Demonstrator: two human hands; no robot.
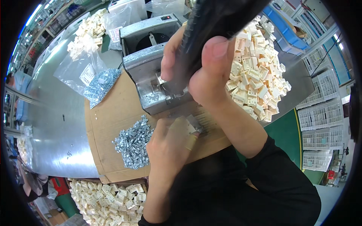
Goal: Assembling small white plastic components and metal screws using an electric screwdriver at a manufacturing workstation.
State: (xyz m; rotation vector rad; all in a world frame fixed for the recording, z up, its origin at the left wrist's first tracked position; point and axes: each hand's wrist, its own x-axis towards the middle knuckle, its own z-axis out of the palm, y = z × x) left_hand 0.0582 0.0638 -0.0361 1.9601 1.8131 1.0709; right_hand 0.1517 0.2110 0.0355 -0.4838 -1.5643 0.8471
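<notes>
My right hand [211, 71] is wrapped around a thick black tool that looks like an electric screwdriver [218, 19]. Its lower end is smeared by motion in front of a grey metal screw feeder [152, 71], which has a dark round drum inside. Below that, my left hand [169, 143] is closed, its fingers blurred, on what appears to be a cream plastic block [187, 127] just above the cardboard. Close to its left side lies a pile of small silvery metal pieces [134, 143]. A heap of cream plastic blocks [256, 71] rises beyond my right forearm.
A cardboard sheet [109, 150] covers part of the metal table [56, 132]. On it rests a clear bag [100, 86] of small bluish metal pieces. More cream blocks fill a container [109, 201] at lower left. White plastic crates [318, 116] stand at right, near a blue bin [284, 30].
</notes>
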